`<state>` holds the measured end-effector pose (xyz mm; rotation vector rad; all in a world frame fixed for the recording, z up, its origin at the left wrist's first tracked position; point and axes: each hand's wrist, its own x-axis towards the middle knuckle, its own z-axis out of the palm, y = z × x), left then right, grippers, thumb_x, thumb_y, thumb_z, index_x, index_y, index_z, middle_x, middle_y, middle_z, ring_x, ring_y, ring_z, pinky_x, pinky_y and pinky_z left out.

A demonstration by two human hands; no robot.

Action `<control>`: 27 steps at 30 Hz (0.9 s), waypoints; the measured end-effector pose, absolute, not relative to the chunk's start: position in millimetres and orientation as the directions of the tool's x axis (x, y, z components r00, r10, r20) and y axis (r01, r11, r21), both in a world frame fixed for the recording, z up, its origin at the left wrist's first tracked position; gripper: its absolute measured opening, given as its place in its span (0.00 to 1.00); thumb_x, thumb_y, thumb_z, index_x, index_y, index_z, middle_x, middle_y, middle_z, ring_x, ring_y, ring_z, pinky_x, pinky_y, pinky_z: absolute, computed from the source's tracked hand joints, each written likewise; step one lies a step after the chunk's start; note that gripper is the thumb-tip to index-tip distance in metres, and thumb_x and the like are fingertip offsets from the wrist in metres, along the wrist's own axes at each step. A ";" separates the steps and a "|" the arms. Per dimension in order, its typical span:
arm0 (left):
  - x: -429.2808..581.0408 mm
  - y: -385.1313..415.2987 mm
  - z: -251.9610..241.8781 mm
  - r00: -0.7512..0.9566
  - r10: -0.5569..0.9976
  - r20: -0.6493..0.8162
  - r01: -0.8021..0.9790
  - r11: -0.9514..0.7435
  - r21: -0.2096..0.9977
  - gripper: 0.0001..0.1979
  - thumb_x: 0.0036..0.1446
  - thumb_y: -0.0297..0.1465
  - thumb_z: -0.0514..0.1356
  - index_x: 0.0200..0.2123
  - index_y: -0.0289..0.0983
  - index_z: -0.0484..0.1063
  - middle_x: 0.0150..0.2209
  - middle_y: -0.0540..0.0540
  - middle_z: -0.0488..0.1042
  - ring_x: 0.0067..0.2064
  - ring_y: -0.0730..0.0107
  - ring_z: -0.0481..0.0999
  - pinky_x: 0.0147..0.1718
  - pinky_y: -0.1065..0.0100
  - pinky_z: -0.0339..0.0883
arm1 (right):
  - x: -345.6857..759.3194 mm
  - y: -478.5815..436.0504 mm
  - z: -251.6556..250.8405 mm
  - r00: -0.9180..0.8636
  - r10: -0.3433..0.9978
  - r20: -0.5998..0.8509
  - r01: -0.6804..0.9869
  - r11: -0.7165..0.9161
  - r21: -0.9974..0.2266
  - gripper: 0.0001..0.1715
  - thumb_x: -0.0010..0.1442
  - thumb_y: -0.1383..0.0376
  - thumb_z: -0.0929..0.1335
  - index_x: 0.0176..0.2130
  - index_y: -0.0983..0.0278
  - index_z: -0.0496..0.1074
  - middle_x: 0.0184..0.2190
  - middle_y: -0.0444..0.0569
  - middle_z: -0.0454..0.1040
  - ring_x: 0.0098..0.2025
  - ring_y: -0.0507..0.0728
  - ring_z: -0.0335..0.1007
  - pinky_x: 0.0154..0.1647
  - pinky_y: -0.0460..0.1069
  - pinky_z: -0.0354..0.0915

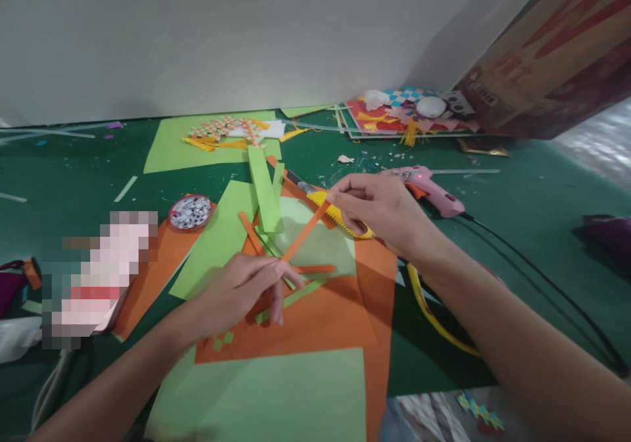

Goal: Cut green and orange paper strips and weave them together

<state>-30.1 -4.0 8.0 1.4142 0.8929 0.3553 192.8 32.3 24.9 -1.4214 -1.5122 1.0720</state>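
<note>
An orange paper strip (306,231) runs slantwise between my hands above the papers. Its lower end is pinched in my left hand (259,281), and its upper end is between the thumb and fingers of my right hand (372,208). A yellow utility knife (340,218) with its blade out lies just under my right hand. Below my left hand are orange paper (315,314), a loose green strip (290,300) and other orange strips (315,269). Folded green strips (265,192) lie behind my left hand. A small green and orange woven piece (223,341) rests nearer me.
A pink glue gun (434,189) with a black cord lies at the right. Round container of googly eyes (191,212) at left, beside a blurred-out phone (106,271). Woven crafts with yellow tassels (229,131) lie at the back; more decorations (411,110) are back right.
</note>
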 end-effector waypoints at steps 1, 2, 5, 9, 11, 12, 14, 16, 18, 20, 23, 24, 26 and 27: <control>-30.6 -4.1 7.3 0.641 0.702 -0.310 0.271 0.170 0.947 0.19 0.66 0.37 0.46 0.36 0.33 0.74 0.18 0.50 0.71 0.21 0.75 0.72 0.18 0.77 0.61 | 193.1 32.5 24.5 -0.065 0.998 -0.004 0.334 0.018 -0.942 0.08 0.54 0.67 0.65 0.24 0.63 0.67 0.08 0.37 0.59 0.12 0.46 0.51 0.15 0.43 0.45; -30.9 -4.1 7.1 0.639 0.707 -0.304 0.271 0.164 0.949 0.19 0.66 0.37 0.46 0.36 0.33 0.74 0.18 0.50 0.71 0.21 0.74 0.72 0.17 0.77 0.61 | 193.3 32.8 24.1 -0.066 0.998 -0.004 0.333 0.018 -0.943 0.09 0.55 0.66 0.65 0.24 0.63 0.67 0.09 0.37 0.59 0.12 0.46 0.51 0.15 0.43 0.46; -30.6 -3.7 9.2 0.617 0.721 -0.315 0.333 0.124 0.935 0.20 0.65 0.37 0.47 0.33 0.33 0.74 0.17 0.50 0.70 0.20 0.73 0.71 0.15 0.77 0.61 | 193.6 33.4 22.2 -0.070 0.997 -0.012 0.326 0.012 -0.945 0.09 0.55 0.66 0.65 0.24 0.63 0.67 0.09 0.37 0.59 0.12 0.46 0.51 0.15 0.43 0.46; -28.8 -3.1 12.6 0.616 0.722 -0.315 0.413 0.045 0.910 0.22 0.64 0.37 0.48 0.22 0.34 0.71 0.16 0.49 0.70 0.18 0.74 0.70 0.18 0.74 0.65 | 193.3 33.4 20.6 -0.083 0.997 -0.012 0.308 0.014 -0.951 0.09 0.55 0.65 0.65 0.24 0.64 0.67 0.09 0.37 0.59 0.12 0.46 0.51 0.15 0.43 0.47; -28.1 -3.2 12.9 0.616 0.721 -0.317 0.423 0.037 0.905 0.21 0.63 0.36 0.49 0.22 0.34 0.72 0.15 0.50 0.70 0.18 0.74 0.70 0.18 0.74 0.65 | 192.9 33.1 21.0 -0.085 0.996 -0.019 0.297 0.008 -0.955 0.09 0.54 0.65 0.66 0.24 0.64 0.66 0.10 0.36 0.59 0.12 0.45 0.51 0.15 0.43 0.47; -28.0 -3.2 12.7 0.616 0.722 -0.315 0.418 0.040 0.908 0.21 0.63 0.36 0.49 0.22 0.34 0.72 0.15 0.50 0.69 0.19 0.74 0.71 0.19 0.74 0.65 | 192.6 33.0 21.3 -0.086 0.996 -0.023 0.293 0.004 -0.956 0.09 0.54 0.65 0.65 0.24 0.64 0.66 0.10 0.36 0.59 0.12 0.45 0.51 0.15 0.43 0.47; -28.4 -3.2 12.0 0.615 0.729 -0.299 0.377 0.061 0.924 0.23 0.63 0.37 0.50 0.18 0.34 0.70 0.14 0.49 0.69 0.19 0.73 0.71 0.19 0.74 0.65 | 191.8 32.7 21.9 -0.090 0.995 -0.032 0.287 -0.005 -0.958 0.08 0.54 0.66 0.65 0.24 0.64 0.66 0.09 0.36 0.59 0.12 0.45 0.51 0.15 0.43 0.47; -29.7 -2.8 11.2 0.600 0.751 -0.276 0.302 0.107 0.947 0.26 0.63 0.39 0.49 0.16 0.34 0.68 0.13 0.48 0.68 0.19 0.73 0.72 0.18 0.75 0.62 | 190.7 32.2 21.6 -0.102 0.994 -0.036 0.286 -0.005 -0.958 0.07 0.54 0.66 0.65 0.25 0.64 0.67 0.09 0.36 0.59 0.13 0.45 0.51 0.16 0.43 0.47; -31.7 -1.9 10.3 0.538 0.808 -0.239 0.212 0.145 0.967 0.25 0.63 0.40 0.48 0.18 0.34 0.70 0.12 0.49 0.67 0.18 0.72 0.71 0.15 0.75 0.57 | 189.0 31.3 20.3 -0.121 0.992 -0.046 0.294 -0.009 -0.956 0.07 0.53 0.65 0.64 0.26 0.64 0.67 0.10 0.36 0.59 0.13 0.46 0.51 0.16 0.43 0.47; -34.1 -0.5 9.2 0.417 0.893 -0.168 0.147 0.116 0.982 0.24 0.62 0.42 0.49 0.20 0.34 0.71 0.12 0.49 0.66 0.16 0.73 0.68 0.14 0.74 0.53 | 186.8 29.9 17.9 -0.135 0.989 -0.064 0.324 -0.017 -0.946 0.07 0.53 0.65 0.64 0.26 0.64 0.68 0.11 0.36 0.59 0.14 0.46 0.52 0.16 0.43 0.48; -37.3 1.7 6.3 0.189 0.982 -0.014 0.146 -0.014 0.989 0.25 0.61 0.42 0.52 0.16 0.36 0.65 0.13 0.51 0.63 0.15 0.77 0.60 0.15 0.72 0.50 | 182.6 27.2 13.2 -0.126 0.992 -0.021 0.455 0.039 -0.890 0.07 0.54 0.64 0.63 0.27 0.64 0.68 0.13 0.37 0.59 0.16 0.47 0.53 0.18 0.43 0.49; -38.2 2.2 5.0 0.142 0.989 0.029 0.151 -0.051 0.987 0.25 0.61 0.41 0.51 0.15 0.36 0.63 0.12 0.52 0.61 0.15 0.77 0.58 0.16 0.71 0.50 | 181.1 26.3 11.4 -0.124 0.992 0.032 0.520 0.093 -0.849 0.08 0.54 0.64 0.63 0.27 0.64 0.69 0.13 0.37 0.60 0.16 0.47 0.53 0.19 0.43 0.49; -39.6 2.9 2.4 0.090 0.991 0.099 0.153 -0.112 0.982 0.26 0.63 0.40 0.50 0.14 0.37 0.57 0.12 0.54 0.55 0.16 0.77 0.55 0.18 0.70 0.50 | 178.6 24.7 7.4 -0.135 0.981 0.136 0.654 0.191 -0.732 0.08 0.55 0.65 0.64 0.27 0.64 0.70 0.13 0.37 0.60 0.16 0.47 0.52 0.20 0.44 0.49; -40.2 3.1 1.2 0.083 0.988 0.129 0.161 -0.141 0.977 0.25 0.64 0.39 0.48 0.14 0.38 0.54 0.12 0.54 0.52 0.16 0.77 0.53 0.18 0.70 0.50 | 177.7 24.2 5.2 -0.148 0.972 0.180 0.709 0.232 -0.666 0.09 0.56 0.65 0.64 0.27 0.64 0.71 0.13 0.38 0.60 0.15 0.47 0.52 0.20 0.44 0.49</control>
